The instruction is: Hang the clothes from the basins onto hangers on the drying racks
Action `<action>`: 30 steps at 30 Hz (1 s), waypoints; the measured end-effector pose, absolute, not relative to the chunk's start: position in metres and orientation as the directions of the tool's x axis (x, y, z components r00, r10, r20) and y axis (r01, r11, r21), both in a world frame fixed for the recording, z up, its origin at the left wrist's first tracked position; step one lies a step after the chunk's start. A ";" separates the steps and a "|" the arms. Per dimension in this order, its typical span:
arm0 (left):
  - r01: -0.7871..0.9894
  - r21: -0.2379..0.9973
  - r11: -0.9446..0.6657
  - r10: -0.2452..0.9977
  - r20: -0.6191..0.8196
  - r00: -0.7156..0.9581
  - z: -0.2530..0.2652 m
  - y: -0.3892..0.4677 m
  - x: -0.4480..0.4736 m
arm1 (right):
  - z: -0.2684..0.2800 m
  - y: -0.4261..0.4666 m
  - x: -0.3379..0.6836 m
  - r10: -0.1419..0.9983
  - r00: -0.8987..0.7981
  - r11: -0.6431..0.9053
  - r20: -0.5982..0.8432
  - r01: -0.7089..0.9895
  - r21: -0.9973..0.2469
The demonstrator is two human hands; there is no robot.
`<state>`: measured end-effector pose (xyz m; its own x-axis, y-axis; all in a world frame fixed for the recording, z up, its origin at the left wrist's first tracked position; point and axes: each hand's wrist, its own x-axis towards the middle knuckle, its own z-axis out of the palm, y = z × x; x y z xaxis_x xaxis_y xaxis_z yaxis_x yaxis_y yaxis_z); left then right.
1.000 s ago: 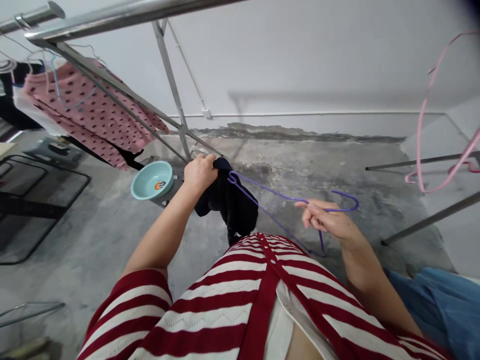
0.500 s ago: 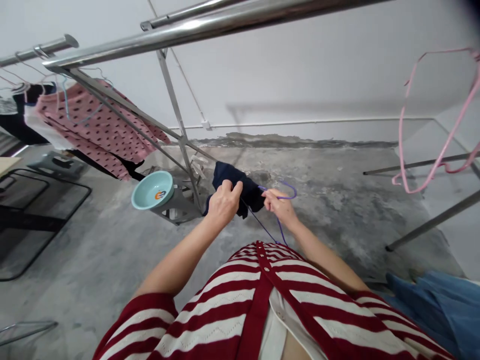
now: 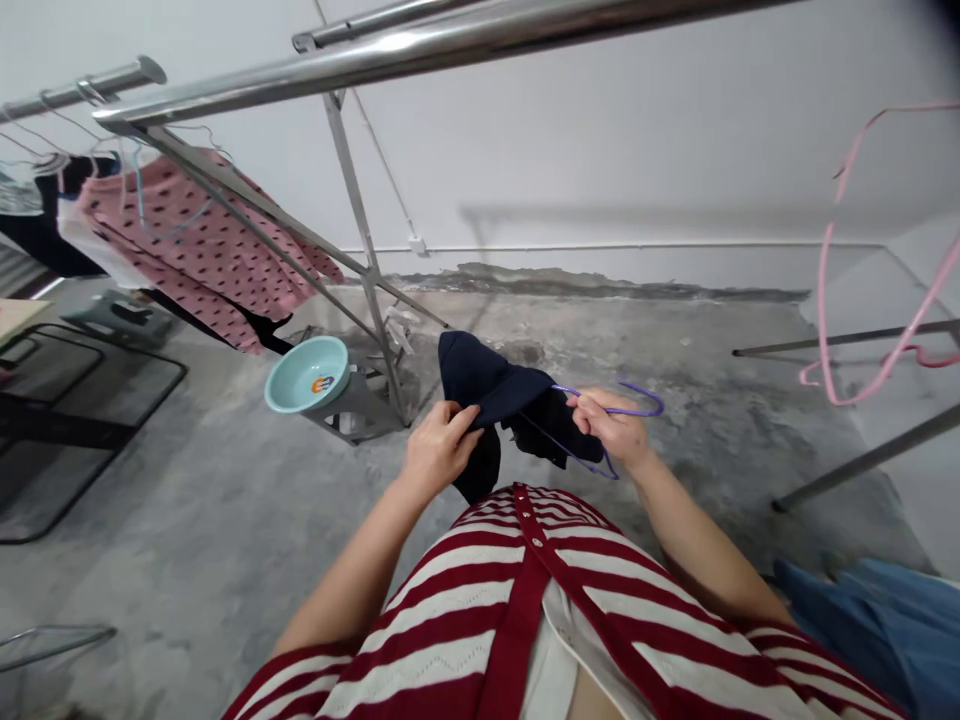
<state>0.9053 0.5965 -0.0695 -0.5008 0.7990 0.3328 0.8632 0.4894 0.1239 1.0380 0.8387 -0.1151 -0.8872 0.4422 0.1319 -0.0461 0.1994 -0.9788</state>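
Observation:
A dark navy garment hangs in front of my body, draped over part of a purple clothes hanger. Its exact kind I cannot tell. My left hand pinches the garment's near edge between thumb and fingers. On the other side, my right hand is closed around the hanger near its neck, with the hook pointing right. One arm of the hanger runs into the cloth, and its lower bar shows beneath the garment.
A metal clothes rail crosses above my hands. At left hang a pink dotted top and other clothes. A teal basin rests on a grey stool. Pink hangers hang at right, with blue denim below.
My right hand and the hanger have moved right, and my left hand slightly down and left. The garment, bunched before, is now spread wider between my hands.

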 end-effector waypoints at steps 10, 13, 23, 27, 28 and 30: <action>0.992 -0.051 0.116 0.993 -0.023 -0.117 0.012 0.632 0.873 | -0.089 0.852 1.058 0.153 -0.972 0.368 0.177 -0.110 -0.923; 0.973 -0.116 0.202 0.976 -0.059 -0.210 0.002 0.642 0.869 | -0.098 0.867 1.050 0.417 -0.886 0.388 0.202 -0.028 -0.921; 0.854 -0.143 0.500 0.854 0.249 -0.457 0.033 0.605 0.848 | -0.185 0.888 1.066 0.853 -0.522 0.130 -0.024 0.255 -0.958; 0.839 -0.163 0.520 0.830 0.330 -0.450 0.039 0.590 0.851 | -0.229 0.871 1.037 0.819 -0.545 -0.138 -0.178 0.114 -0.984; 0.838 -0.145 0.525 0.819 0.353 -0.452 0.039 0.586 0.851 | -0.235 0.866 1.029 0.810 -0.554 -0.170 -0.191 0.091 -0.981; 0.847 -0.104 0.521 0.804 0.393 -0.446 0.040 0.578 0.851 | -0.243 0.856 1.012 0.759 -0.628 -0.149 -0.174 0.092 -0.984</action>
